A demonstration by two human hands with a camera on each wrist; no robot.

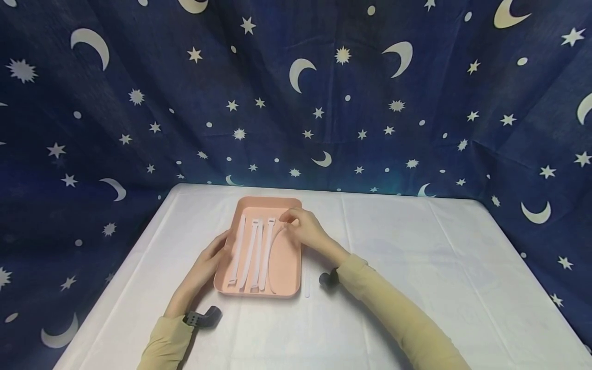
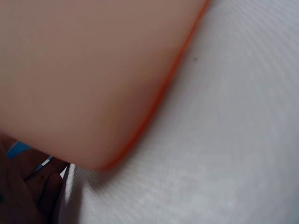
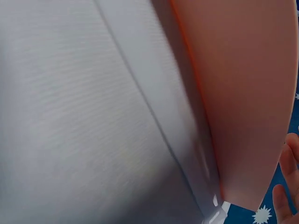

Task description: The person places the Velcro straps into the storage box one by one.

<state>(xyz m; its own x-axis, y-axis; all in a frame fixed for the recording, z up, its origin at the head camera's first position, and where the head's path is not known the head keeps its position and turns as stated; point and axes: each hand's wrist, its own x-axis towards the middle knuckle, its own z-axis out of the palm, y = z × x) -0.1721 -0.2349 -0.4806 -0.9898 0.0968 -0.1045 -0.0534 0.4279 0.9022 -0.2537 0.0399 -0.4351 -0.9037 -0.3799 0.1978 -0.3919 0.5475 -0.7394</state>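
A shallow pink tray (image 1: 285, 267) rests on the white table. Several white cable ties (image 1: 252, 252) with slotted heads lie lengthwise in it. At the tray's left side, my left hand (image 1: 205, 264) holds the rim, its thumb near the edge. My right hand (image 1: 305, 228) is over the tray's upper right part, with its fingertips pinching the upper end of a thin, bowed cable tie (image 1: 271, 267). That tie curves down to the tray's near end. The tray wall (image 2: 93, 84) fills much of the left wrist view; the right wrist view shows the opposite wall (image 3: 247, 93).
One more white strip (image 1: 307, 283) lies on the tablecloth (image 1: 416, 246) just right of the tray. A dark blue curtain (image 1: 277, 77) with moons and stars hangs behind and beside the table. Black wrist cameras are on both arms.
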